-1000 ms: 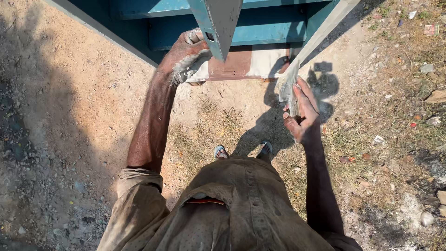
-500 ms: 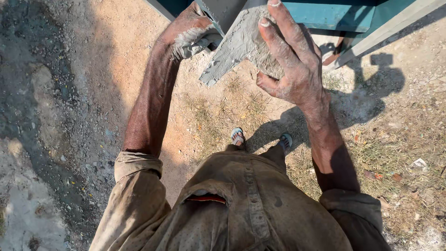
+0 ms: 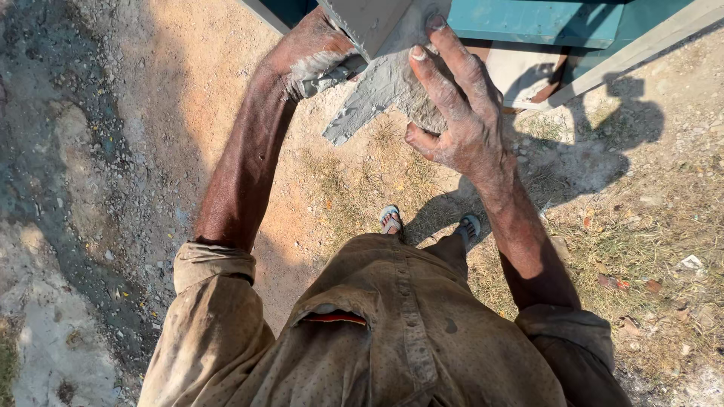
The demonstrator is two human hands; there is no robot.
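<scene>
Plastering in hand: the left hand (image 3: 313,49), wrist caked with grey mortar, was closed round the handle of a flat grey mortar-coated trowel (image 3: 369,102) whose blade ran down and leftward under the right hand (image 3: 452,105). The right hand, fingers spread and curved, pressed on a lump of wet grey mortar (image 3: 407,75) sitting on the blade, just below a grey steel angle post (image 3: 369,22). Beyond both hands stood a teal metal frame (image 3: 528,19); sandalled feet (image 3: 392,220) showed far below. Next move likely calls for steady blade support. Since half a second earlier, the right hand had slid lower onto the mortar.
</scene>
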